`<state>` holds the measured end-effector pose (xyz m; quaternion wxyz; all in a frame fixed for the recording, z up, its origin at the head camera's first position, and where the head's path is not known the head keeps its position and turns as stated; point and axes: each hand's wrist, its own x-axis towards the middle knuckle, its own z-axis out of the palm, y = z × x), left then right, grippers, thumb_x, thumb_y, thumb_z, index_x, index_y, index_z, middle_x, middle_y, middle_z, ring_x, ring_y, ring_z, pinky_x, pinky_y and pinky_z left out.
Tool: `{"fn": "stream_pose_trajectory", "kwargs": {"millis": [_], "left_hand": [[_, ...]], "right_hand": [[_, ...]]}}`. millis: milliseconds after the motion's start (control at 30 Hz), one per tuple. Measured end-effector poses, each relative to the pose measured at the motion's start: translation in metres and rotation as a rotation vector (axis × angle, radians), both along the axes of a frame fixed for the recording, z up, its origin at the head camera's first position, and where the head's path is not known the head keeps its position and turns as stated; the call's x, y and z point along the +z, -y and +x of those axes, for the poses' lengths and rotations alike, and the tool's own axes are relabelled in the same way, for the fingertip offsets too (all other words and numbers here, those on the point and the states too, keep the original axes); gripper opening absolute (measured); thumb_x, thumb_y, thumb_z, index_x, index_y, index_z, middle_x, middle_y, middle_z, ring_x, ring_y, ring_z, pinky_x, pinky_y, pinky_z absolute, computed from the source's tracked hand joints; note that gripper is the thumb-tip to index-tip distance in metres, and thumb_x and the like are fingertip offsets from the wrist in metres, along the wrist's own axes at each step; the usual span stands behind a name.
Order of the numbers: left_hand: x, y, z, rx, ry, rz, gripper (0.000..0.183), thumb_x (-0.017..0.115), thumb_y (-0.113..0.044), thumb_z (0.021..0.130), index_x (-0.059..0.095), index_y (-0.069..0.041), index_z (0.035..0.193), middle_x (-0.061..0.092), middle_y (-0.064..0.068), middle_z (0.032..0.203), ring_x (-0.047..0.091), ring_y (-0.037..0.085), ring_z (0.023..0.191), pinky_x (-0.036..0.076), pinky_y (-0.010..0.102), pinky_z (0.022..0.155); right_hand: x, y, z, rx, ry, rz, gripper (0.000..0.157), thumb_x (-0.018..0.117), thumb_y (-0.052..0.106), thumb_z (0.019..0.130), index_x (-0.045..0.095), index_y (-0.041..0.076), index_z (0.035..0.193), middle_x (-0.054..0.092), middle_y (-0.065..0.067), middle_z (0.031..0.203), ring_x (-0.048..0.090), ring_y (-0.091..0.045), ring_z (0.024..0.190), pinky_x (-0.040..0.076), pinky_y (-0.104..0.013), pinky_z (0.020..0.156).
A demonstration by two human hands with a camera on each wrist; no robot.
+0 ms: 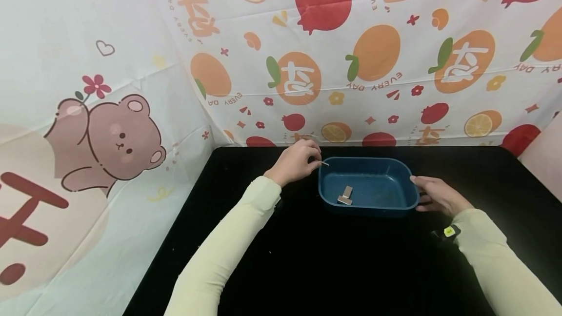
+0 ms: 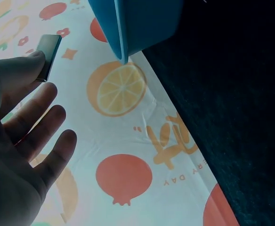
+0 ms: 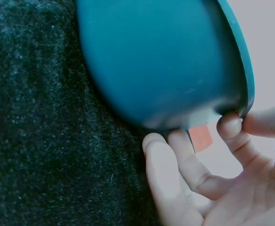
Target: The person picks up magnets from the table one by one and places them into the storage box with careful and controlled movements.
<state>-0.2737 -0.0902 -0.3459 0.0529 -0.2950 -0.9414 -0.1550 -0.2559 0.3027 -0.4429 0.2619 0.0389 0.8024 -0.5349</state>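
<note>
A blue plastic tub [image 1: 373,187] stands on the black table, with two small flat rectangular metallic blocks [image 1: 344,200] near its left front corner inside. By the tub's left back corner, my left hand [image 1: 296,162] pinches another such block [image 2: 50,54] between thumb and index finger. In the left wrist view the other fingers are spread away from this block. At the right end, my right hand [image 1: 441,196] grips the tub. The right wrist view shows its thumb and a fingertip at the rim and other fingertips against the lower outer wall.
The black table [image 1: 333,262] reaches back to a white cloth [image 1: 342,111] printed with fruit. To the left hangs a pale cloth [image 1: 145,233] with a bear on it. A dark band with a yellow-green square [image 1: 449,231] sits at the right wrist.
</note>
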Motion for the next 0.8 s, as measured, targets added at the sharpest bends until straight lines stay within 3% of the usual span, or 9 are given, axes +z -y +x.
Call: {"fn": "stream_pose_trajectory", "kwargs": {"millis": [633,800], "left_hand": [[0.023,-0.017,-0.004,-0.034,-0.042,-0.127,0.014,0.067,-0.024,0.095,0.078,-0.017,0.1,0.067,0.001,0.119,0.057,0.018,0.111,0.054,0.031,0.095],[0.025,-0.021,-0.006,-0.046,-0.064,-0.166,0.014,0.066,-0.024,0.095,0.078,-0.017,0.098,0.067,0.0,0.114,0.057,0.017,0.105,0.054,0.029,0.091]], "right_hand": [[0.002,0.002,0.0,-0.002,0.01,0.015,0.073,0.03,0.05,0.105,0.02,-0.002,0.155,0.048,-0.031,0.138,0.068,-0.017,0.094,0.06,-0.038,0.083],[0.002,0.002,0.0,-0.004,0.009,0.014,0.072,0.03,0.05,0.106,0.02,-0.003,0.154,0.05,-0.031,0.136,0.068,-0.017,0.093,0.06,-0.038,0.082]]}}
